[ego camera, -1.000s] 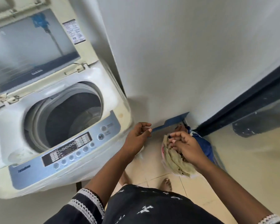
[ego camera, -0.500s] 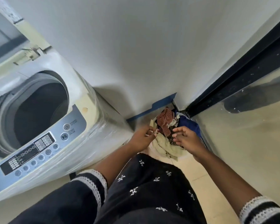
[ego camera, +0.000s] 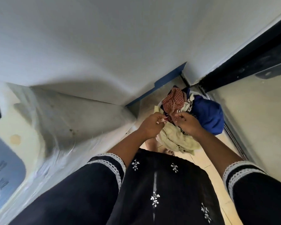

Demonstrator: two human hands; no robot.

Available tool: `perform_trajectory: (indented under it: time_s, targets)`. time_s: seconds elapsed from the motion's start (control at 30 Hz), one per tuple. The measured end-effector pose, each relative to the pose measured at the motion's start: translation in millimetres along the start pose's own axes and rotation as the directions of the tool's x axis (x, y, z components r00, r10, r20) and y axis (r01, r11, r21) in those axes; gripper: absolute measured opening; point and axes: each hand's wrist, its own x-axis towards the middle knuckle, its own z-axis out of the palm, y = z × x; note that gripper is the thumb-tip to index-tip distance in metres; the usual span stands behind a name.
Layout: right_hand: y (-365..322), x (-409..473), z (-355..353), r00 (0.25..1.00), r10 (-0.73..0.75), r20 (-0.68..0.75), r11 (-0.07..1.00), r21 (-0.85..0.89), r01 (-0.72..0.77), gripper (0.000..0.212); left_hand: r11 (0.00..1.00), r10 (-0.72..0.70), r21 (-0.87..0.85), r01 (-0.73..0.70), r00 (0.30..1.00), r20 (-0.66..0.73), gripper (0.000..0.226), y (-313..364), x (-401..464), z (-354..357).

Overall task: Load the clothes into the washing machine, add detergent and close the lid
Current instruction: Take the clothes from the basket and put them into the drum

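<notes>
Both your hands — left (ego camera: 150,125), right (ego camera: 187,125) — pinch the checked cloth (ego camera: 173,101) atop the pile (ego camera: 178,138), ready to lift; washer (ego camera: 39,127) at nine o'clock.

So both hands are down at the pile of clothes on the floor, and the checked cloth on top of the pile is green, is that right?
Not quite. Both hands, left and right, are down at the pile of clothes on the floor, but the checked cloth on top is red and white, not green. The head view shows it, with a blue garment beside it.
</notes>
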Motion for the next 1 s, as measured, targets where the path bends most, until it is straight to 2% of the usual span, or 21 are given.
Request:
perform_trajectory:
  time_s: [0.13,0.27,0.33,0.4,0.47,0.57,0.63,0.77,0.87,1.0]
  targets:
    - [19.0,59.2,33.7,0.991,-0.119,0.059,0.977,-0.171,0.127,0.065,1.000,-0.009,0.004,0.009,1.000,-0.011,0.031,-16.6,33.1,4.8]
    - [24.1,95.4,50.0,0.997,0.061,0.039,0.944,-0.327,-0.044,0.072,1.000,-0.018,0.000,0.018,1.000,-0.003,0.031,-26.9,42.0,8.9]
    - [22.2,99.4,48.3,0.997,0.052,0.058,0.948,-0.316,-0.031,0.067,1.000,-0.020,0.001,0.020,1.000,-0.006,0.031,-28.9,37.3,7.4]
    - [18.4,89.0,41.6,0.999,-0.006,0.048,0.967,-0.256,0.019,0.036,1.000,-0.029,0.001,0.029,1.000,-0.007,0.030,-27.6,25.6,4.2]
    - [12.7,62.8,33.6,0.997,-0.057,0.060,0.974,-0.216,0.068,0.025,0.999,-0.038,-0.018,0.038,0.999,-0.008,0.030,-23.8,10.2,1.1]
    - [0.1,15.0,15.0,0.996,-0.089,0.022,0.984,-0.153,0.091,0.023,0.999,-0.025,-0.038,0.024,1.000,-0.008,0.029,-11.4,-21.3,-6.1]
    - [-9.1,-22.6,2.9,0.994,-0.103,0.044,0.986,-0.129,0.108,0.030,0.999,-0.021,-0.046,0.021,1.000,-0.009,0.029,-1.7,-44.1,-11.2]
    - [-36.5,-102.7,-17.8,0.984,-0.176,-0.011,0.980,-0.097,0.174,0.033,0.998,0.018,-0.067,-0.023,0.998,-0.065,0.029,20.4,-96.5,-22.5]
    - [-51.5,-153.6,-27.0,0.976,-0.211,-0.060,0.977,-0.045,0.208,0.027,0.992,0.064,-0.105,-0.075,0.993,-0.099,0.026,34.1,-137.1,-27.1]
    - [-68.9,-218.1,-39.4,0.956,-0.256,-0.142,0.951,0.141,0.276,0.016,0.980,0.094,-0.162,-0.117,0.985,-0.142,0.027,46.9,-182.2,-27.0]
